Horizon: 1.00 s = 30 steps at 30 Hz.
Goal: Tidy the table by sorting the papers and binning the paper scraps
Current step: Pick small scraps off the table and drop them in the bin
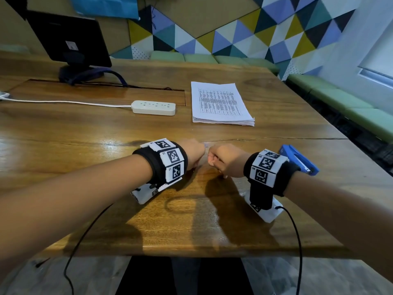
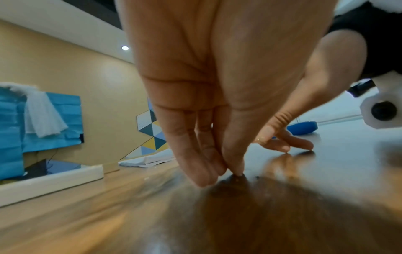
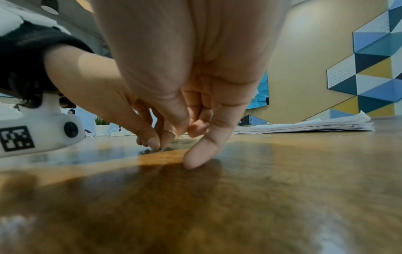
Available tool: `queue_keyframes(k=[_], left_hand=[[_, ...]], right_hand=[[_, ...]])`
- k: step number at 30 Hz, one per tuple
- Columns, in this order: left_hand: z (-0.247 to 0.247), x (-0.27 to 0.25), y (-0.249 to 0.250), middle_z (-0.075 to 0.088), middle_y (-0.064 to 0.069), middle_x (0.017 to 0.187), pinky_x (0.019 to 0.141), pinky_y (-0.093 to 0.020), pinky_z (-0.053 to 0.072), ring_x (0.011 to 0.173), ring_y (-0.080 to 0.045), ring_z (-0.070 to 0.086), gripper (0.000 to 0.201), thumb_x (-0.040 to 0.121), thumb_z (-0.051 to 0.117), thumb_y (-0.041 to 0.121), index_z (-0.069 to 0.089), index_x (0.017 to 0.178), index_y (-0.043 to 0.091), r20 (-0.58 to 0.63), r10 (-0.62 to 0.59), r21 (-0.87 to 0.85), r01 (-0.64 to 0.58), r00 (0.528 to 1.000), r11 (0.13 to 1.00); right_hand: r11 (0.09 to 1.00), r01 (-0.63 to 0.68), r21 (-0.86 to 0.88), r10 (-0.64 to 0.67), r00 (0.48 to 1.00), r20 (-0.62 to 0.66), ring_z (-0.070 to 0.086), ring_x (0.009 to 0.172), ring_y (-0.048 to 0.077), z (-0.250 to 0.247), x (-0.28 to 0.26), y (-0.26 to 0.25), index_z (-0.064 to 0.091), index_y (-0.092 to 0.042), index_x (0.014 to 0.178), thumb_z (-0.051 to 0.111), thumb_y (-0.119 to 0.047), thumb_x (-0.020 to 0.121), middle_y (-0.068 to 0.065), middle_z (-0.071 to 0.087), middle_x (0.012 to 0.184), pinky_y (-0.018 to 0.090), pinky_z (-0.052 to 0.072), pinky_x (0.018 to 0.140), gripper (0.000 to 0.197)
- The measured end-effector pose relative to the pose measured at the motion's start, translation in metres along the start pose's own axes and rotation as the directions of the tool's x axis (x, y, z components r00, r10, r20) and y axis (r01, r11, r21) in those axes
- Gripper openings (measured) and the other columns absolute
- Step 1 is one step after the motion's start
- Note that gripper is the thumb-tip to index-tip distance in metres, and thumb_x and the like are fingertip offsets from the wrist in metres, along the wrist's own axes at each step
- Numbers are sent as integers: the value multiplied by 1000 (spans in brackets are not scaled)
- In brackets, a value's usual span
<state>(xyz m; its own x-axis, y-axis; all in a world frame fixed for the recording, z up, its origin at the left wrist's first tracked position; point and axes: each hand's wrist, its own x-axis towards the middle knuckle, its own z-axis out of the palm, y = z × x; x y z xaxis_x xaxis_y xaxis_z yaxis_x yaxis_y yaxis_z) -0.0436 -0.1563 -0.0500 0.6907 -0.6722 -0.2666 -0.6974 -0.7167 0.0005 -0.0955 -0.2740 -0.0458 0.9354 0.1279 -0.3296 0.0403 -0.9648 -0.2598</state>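
Note:
A neat stack of printed papers [image 1: 220, 103] lies on the wooden table [image 1: 95, 133], beyond both hands; it also shows in the right wrist view [image 3: 315, 125]. My left hand [image 1: 193, 154] is at the table's middle, its thumb and fingertips [image 2: 236, 169] pinched together on the wood over a tiny pale scrap [image 3: 161, 149], too small to make out. My right hand [image 1: 223, 160] sits just right of it, almost touching. Its fingers are curled, and one straight finger [image 3: 195, 159] presses the tabletop. I see nothing in the right hand.
A blue stapler [image 1: 297, 158] lies right behind my right wrist. A white power strip [image 1: 154, 107] with its cord lies left of the papers, and a black monitor [image 1: 70, 41] stands at the back left. Green benches [image 1: 350, 107] line the table's right side.

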Motion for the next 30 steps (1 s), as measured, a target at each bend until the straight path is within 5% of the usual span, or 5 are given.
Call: queue_keyframes(k=[6, 12, 16, 21, 30], left_hand=[[-2, -1, 6, 57, -7, 90, 80, -31, 50, 98, -26, 63, 16, 90, 54, 12, 64, 102, 7, 61, -4, 150, -6, 998, 989], [5, 1, -6, 63, -8, 101, 83, -32, 48, 94, -26, 60, 24, 92, 45, 12, 64, 105, 5, 87, -6, 63, 0, 996, 998], [4, 1, -11, 55, -2, 92, 73, -25, 36, 85, -16, 50, 18, 92, 42, 6, 60, 95, 8, 106, 9, -50, -4, 994, 999], [1, -4, -17, 63, -6, 105, 80, -24, 39, 87, -14, 49, 22, 95, 45, 11, 62, 108, 5, 26, 1, -157, 3, 1000, 988], [9, 0, -12, 68, -5, 108, 83, -26, 44, 103, -21, 62, 18, 92, 55, 18, 68, 101, 10, 9, 11, -141, -9, 1000, 990]], right_hand=[[995, -12, 95, 13, 1000, -5, 52, 54, 11, 1, -4, 4, 48, -10, 89, 38, -4, 95, -5, 48, 71, 14, 42, 47, 13], [995, -38, 90, 35, 999, 32, 52, 55, 13, -3, -9, 7, 47, -10, 91, 37, -3, 95, -3, 47, 73, 18, 41, 53, 13], [999, -15, 38, 16, 1000, -21, 62, 67, 19, -3, -16, 14, 49, -12, 89, 39, -6, 95, -5, 52, 72, 18, 42, 54, 14], [1000, 8, 8, -7, 998, -62, 63, 69, 16, 0, -18, 18, 50, -14, 87, 41, -9, 96, -5, 55, 72, 18, 46, 57, 13], [999, 46, -20, -48, 996, -80, 58, 60, 9, 2, -19, 20, 50, -16, 84, 44, -6, 92, -9, 52, 73, 20, 45, 58, 14]])
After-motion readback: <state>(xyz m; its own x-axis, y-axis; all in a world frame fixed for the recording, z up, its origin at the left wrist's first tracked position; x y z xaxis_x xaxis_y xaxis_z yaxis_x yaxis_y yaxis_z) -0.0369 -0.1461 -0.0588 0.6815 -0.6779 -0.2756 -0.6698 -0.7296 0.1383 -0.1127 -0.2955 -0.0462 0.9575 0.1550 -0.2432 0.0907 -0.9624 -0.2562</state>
